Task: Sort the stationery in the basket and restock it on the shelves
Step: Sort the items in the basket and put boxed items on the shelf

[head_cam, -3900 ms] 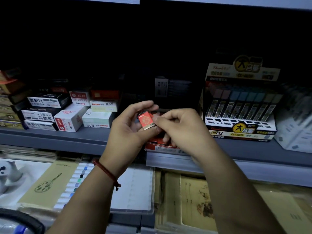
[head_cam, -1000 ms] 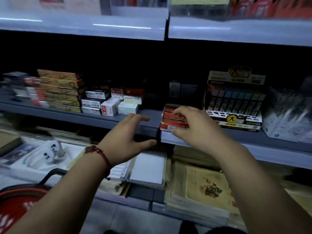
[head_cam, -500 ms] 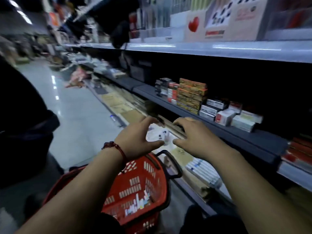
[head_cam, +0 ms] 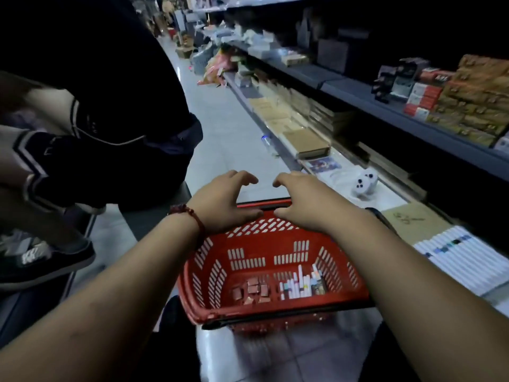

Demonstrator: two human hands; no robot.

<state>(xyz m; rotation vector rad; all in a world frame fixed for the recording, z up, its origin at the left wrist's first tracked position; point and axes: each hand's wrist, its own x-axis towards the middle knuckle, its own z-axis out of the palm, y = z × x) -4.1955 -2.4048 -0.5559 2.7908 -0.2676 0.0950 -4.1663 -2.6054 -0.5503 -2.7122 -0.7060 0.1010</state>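
Judged step: between picks, reaching into basket (head_cam: 344, 296) for the next item; restock not finished, going by the stock left inside.

Looked into basket, near side first. Found small red packets (head_cam: 252, 290) loose on left of its floor and a bundle of markers (head_cam: 298, 285) on right of its floor, just beside each other. Made out nothing else inside; dim and blurred.

Logged left hand (head_cam: 223, 201) and right hand (head_cam: 303, 201) above far rim of basket, side by side, palms down, forearms stretched over basket from its near side. Recorded left fingers (head_cam: 245, 177) as loosely curled, set moderately wide from thumb, holding nothing. Recorded right fingers (head_cam: 283, 179) likewise: loosely curled, empty. Noted tips of the two hands near each other, not touching. Saw left thumb low by far rim; cannot tell contact. Noted red cord bracelet (head_cam: 190, 213) on left wrist.

Next move, as estimate: lower one hand to basket floor, take one kind only. Expect to need a narrow pinch for packets (small, flat, loose) and a fuller wrap for markers. Advise checking the pick in this light to avoid mixing kinds.

Beyond and right of basket: shelves (head_cam: 385, 106), stacked with boxes, taken as restock target. Left of basket: a second person (head_cam: 110, 106) close by; mind when lifting.
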